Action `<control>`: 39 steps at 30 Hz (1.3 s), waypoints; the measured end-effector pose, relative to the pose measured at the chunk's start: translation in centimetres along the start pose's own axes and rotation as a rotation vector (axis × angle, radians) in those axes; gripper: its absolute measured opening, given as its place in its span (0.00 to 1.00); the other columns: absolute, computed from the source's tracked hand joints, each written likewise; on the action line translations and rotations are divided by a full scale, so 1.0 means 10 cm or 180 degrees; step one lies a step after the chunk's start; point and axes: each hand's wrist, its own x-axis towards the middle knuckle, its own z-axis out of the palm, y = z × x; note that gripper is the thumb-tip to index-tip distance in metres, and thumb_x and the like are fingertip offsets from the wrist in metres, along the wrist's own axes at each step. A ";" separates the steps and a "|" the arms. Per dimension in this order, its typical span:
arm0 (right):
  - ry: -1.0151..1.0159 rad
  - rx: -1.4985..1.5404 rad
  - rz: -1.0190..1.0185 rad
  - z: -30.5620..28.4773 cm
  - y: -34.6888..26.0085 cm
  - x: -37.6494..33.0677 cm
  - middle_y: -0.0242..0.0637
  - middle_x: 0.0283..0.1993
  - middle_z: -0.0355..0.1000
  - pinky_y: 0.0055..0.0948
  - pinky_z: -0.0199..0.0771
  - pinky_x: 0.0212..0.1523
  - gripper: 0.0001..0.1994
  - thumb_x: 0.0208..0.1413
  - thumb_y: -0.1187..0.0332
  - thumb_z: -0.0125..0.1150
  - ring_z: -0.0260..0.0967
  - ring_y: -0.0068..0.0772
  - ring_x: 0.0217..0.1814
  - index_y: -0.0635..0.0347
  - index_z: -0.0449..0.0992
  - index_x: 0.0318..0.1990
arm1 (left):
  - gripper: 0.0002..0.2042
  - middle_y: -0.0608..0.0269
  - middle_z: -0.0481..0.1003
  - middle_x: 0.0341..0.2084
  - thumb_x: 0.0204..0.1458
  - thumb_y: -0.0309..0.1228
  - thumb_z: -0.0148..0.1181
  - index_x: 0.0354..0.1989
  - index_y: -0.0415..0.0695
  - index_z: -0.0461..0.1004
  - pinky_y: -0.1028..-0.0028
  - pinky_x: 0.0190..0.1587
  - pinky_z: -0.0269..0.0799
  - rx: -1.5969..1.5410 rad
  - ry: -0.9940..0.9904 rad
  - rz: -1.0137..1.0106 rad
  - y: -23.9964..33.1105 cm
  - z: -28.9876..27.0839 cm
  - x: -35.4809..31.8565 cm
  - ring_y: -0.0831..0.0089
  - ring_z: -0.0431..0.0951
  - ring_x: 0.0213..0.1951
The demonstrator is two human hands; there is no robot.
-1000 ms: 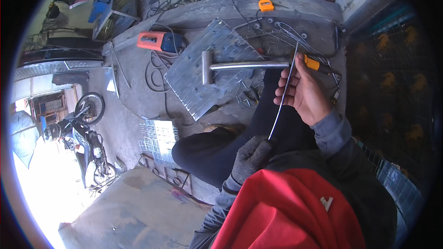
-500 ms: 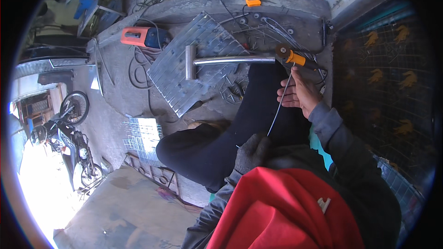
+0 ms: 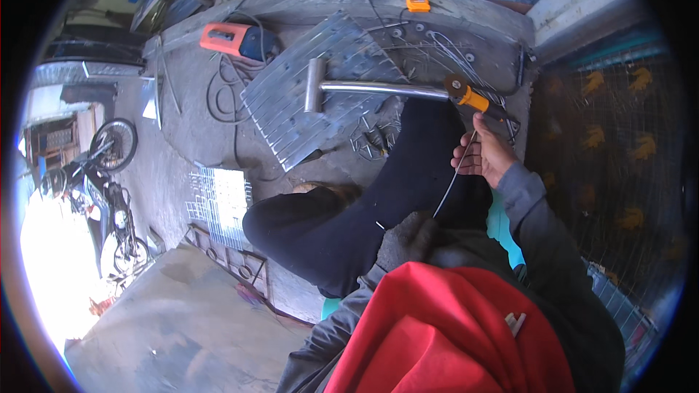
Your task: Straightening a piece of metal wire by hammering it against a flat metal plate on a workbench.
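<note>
Down comes the thin rod [image 3: 455, 175] since the first frame, its upper tip now by the right hand's [image 3: 490, 154] thumb. I see the steel T-bar [image 3: 386, 88] ahead, then the orange grinder [image 3: 475, 100] just beyond that hand. Gloved left hand [image 3: 408, 237] wraps the rod low, right fingers pinch it high; its axis slants up-right between them.

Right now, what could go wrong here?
Bare right hand: gripping the thin rod close to the orange grinder, it could brush the tool's disc.
Metal tip: jutting out beside the gloved left hand, over the trouser leg, it might poke or snag cloth.
</note>
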 end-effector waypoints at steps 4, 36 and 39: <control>-0.0159 -0.0050 -0.0192 0.33 -0.33 -0.19 0.41 0.35 0.79 0.34 0.78 0.39 0.32 0.64 0.34 0.41 0.79 0.33 0.34 0.57 0.74 0.38 | 0.13 0.47 0.78 0.39 0.62 0.36 0.54 0.49 0.43 0.75 0.62 0.47 0.75 -0.0091 -0.0128 0.0140 0.07 -0.24 0.03 0.54 0.81 0.45; -0.2251 -0.0023 -0.2091 1.76 -0.10 -0.67 0.41 0.50 0.73 0.30 0.73 0.48 0.21 0.70 0.54 0.48 0.72 0.29 0.48 0.62 0.69 0.57 | 0.13 0.49 0.76 0.32 0.57 0.35 0.57 0.46 0.42 0.72 0.56 0.40 0.73 0.2011 0.1847 0.1780 0.91 -1.14 -0.14 0.48 0.78 0.36; -0.1682 -0.0123 -0.1920 1.61 -0.08 -0.43 0.37 0.44 0.71 0.34 0.74 0.48 0.18 0.70 0.53 0.46 0.71 0.31 0.44 0.59 0.67 0.52 | 0.13 0.46 0.76 0.33 0.59 0.37 0.54 0.45 0.42 0.73 0.52 0.40 0.72 0.1410 0.1701 0.1866 0.66 -1.11 -0.32 0.45 0.78 0.36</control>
